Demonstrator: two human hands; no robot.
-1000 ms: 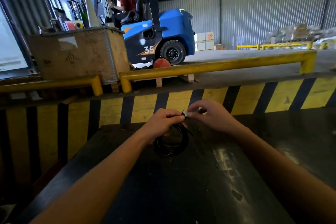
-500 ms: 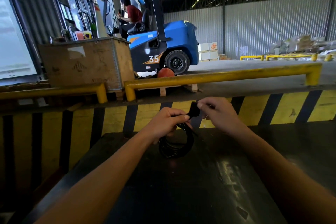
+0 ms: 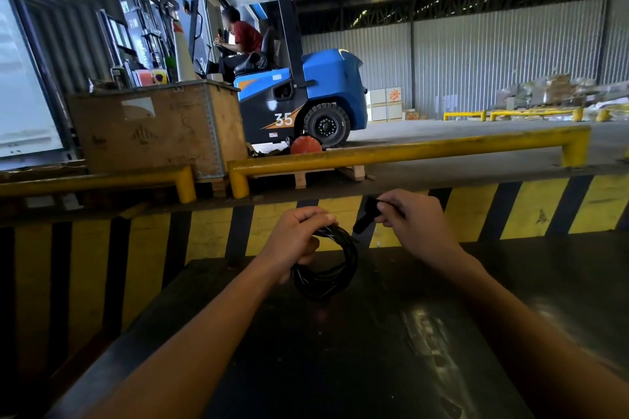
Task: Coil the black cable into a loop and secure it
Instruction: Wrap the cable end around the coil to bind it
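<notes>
The black cable [image 3: 332, 270] is wound into a round coil of several turns. It hangs above the dark table [image 3: 374, 350] near its far edge. My left hand [image 3: 295, 237] is closed around the coil's upper left side. My right hand [image 3: 413, 223] pinches the cable's black plug end [image 3: 367, 214], held up and to the right of the coil. A short stretch of cable runs from the plug down to the coil's top.
Beyond the table stands a yellow-and-black striped wall [image 3: 510, 207] topped by a yellow rail [image 3: 408, 151]. Behind it are a wooden crate [image 3: 156, 127] and a blue forklift [image 3: 306, 102] with a person seated in it.
Both hands have lifted slightly with the coil. My right hand has pulled the plug end out to the right, away from my left hand. The camera has tilted upward.
</notes>
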